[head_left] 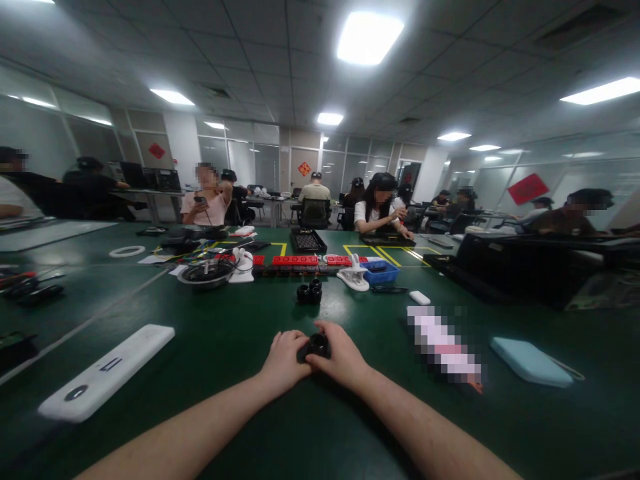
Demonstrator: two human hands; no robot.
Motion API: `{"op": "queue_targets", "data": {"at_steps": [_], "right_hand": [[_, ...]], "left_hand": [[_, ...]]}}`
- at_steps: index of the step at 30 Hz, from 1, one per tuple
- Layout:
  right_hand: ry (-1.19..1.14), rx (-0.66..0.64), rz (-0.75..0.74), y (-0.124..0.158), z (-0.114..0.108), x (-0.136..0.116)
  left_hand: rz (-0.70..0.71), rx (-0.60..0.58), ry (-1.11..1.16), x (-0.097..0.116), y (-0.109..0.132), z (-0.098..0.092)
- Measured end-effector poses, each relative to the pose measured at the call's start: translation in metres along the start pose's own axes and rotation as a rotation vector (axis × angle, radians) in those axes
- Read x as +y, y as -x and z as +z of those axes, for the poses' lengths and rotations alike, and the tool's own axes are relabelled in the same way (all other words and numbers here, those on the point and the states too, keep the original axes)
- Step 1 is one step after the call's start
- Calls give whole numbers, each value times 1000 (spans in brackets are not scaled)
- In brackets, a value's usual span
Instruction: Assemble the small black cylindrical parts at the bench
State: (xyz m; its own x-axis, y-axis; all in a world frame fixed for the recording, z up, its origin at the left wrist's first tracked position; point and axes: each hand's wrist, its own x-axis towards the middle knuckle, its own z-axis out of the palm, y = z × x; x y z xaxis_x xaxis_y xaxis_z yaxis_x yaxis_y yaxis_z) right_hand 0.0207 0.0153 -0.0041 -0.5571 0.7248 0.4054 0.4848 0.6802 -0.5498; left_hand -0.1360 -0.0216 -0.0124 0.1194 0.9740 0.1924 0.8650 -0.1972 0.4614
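Note:
Between my two hands, low over the green table, is a small black round piece [317, 345] with a glossy hollow top. I cannot make out its exact kind. Fingers of my left hand [284, 360] close against its left side. My right hand [346, 355] curls around the other side, thumb in front and fingers behind. Just beyond my hands, several similar black round pieces [309, 293] stand grouped on the table.
Farther back are a red power strip [297, 261], a white clip [354, 273], a blue bin [380, 271] and a black fan-like round device [207, 270]. A long white device [107, 373] lies left, a light-blue case [531, 361] right. A co-worker [383, 210] sits across the table [215, 427].

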Motion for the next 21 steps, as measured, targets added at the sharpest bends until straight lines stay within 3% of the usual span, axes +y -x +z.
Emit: {"op": "queue_targets", "data": {"at_steps": [8,16,21], "right_hand": [[-72,-46,-117,3,-2,-1],[29,80,29,-3,5,2],[-33,82,-27,-2,7,5]], "left_hand": [[-7,16,-54,1,-1,2],[-1,6,-76,0,-6,1],[9,-9,-84,-2,-9,-1]]}}
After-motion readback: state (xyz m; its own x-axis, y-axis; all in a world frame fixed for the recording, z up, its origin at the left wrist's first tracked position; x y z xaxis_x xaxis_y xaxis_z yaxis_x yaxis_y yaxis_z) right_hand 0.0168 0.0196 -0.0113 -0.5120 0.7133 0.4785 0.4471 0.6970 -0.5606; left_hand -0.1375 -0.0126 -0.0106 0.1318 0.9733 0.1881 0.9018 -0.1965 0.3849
